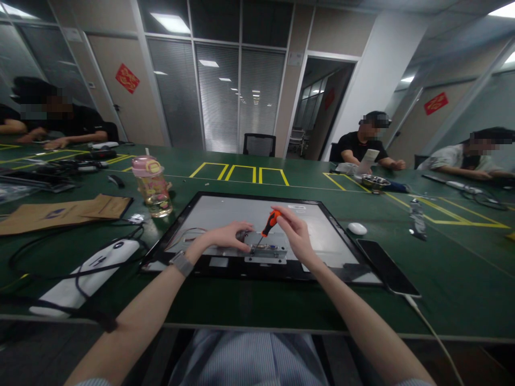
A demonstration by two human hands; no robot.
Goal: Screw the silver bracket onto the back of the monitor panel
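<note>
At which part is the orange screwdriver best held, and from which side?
By the orange handle, from above right, as the right hand does. The screwdriver stands tilted, thick handle uppermost; its thin shaft slants down to the monitor back, near the left hand.

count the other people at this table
3: left co-worker far left, middle co-worker by the doorway, right co-worker at the right edge. A left-edge arm may be a fourth.

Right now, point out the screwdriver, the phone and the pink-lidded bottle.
screwdriver (pixel 267 229): head view, lower part of the handle.
phone (pixel 387 266): head view, middle of the dark screen.
bottle (pixel 154 188): head view, clear body under the pink lid.
</note>
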